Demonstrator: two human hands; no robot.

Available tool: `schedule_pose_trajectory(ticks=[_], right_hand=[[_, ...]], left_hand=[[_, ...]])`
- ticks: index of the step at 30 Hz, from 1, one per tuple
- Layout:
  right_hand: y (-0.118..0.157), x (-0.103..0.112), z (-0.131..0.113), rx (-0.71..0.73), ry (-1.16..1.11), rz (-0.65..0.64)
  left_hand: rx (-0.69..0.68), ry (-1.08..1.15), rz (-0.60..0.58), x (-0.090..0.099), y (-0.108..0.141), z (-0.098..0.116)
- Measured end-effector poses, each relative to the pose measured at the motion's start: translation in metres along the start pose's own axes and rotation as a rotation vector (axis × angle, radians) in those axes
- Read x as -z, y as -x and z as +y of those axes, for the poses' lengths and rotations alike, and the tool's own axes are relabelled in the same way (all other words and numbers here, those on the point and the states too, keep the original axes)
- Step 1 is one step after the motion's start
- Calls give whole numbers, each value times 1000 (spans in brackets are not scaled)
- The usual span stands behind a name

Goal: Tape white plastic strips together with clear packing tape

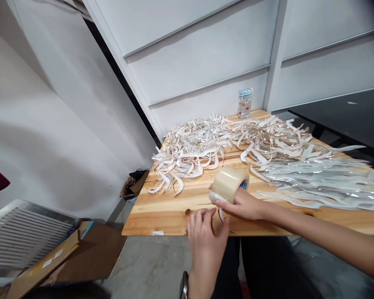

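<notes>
A wide roll of clear packing tape (227, 184) is in my right hand (246, 205), with the fingers inside its core and the thumb below. A crumpled whitish bit of tape (216, 198) shows at the roll's lower left, by the thumb. At the table's front edge, my left hand (205, 232) is curved, thumb and fingers apart, with nothing visible gripped. Between the two hands lies a small curved white strip (221, 214). Beyond them, curled white and silvery strips (202, 137) form a tangled pile on the wooden table (171, 209).
More curled strips (271, 139) lie at the back right, beside long wavy translucent strips (324, 182). A clear bottle with a blue lid (244, 103) stands near the wall panels. Flattened cardboard (90, 253) leans on the floor at left. A dark table (345, 112) stands beyond the right side.
</notes>
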State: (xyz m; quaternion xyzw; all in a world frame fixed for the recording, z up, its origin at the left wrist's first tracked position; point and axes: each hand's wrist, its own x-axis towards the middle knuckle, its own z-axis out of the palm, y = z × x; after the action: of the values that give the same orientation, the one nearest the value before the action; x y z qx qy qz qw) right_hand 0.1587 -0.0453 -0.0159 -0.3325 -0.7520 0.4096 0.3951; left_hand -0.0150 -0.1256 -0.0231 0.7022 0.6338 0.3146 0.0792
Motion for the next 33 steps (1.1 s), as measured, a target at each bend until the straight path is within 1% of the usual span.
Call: schedule_pose_trajectory(ticks=[2,5,7,9,10,12,14,16,18,20,22,24,26,28,30,31,33], right_hand=[[0,2,0,-64,-184,-14],[-2,6,4,-172,-475,-5],[-4,8,5,-186,-614,26],[-6,10,6,-191,-696,93],[-7,11,6,-196,-702,129],[-8,12,4,-189,-623,181],[-8,14,1,-133,-472,164],[-6,17,-4,-56,-327,110],[-4,19,-9,-15,-231,79],[-3,21,-14,-19,-180,98],[-3,24,-16,-49,-175,122],[-3,27,-16,-76,-214,120],[-3,31,-16,-84,-281,101],[-2,35,-16,-97,-345,75],[-1,37,-18,-137,-376,90],[-1,38,-20,-166,-383,109],[-2,38,-23,-218,-394,129]], left_hand=[[36,14,10,-4,4,3],[57,80,-34,-11,2,10],[41,76,-53,-14,0,14],[7,41,-66,-15,1,16],[-16,30,-82,-14,2,16],[-77,37,-135,-12,8,15],[-125,52,-202,-7,12,13],[-139,35,-239,-1,9,10],[-154,-18,-241,7,-3,8],[-150,-122,-226,13,-21,6],[-76,-276,-242,17,-40,4],[-27,-334,-291,18,-53,2],[-24,-225,-370,19,-61,0],[-14,-14,-475,19,-66,-4],[33,194,-564,20,-69,-8],[72,275,-583,20,-71,-11],[167,364,-571,19,-73,-18]])
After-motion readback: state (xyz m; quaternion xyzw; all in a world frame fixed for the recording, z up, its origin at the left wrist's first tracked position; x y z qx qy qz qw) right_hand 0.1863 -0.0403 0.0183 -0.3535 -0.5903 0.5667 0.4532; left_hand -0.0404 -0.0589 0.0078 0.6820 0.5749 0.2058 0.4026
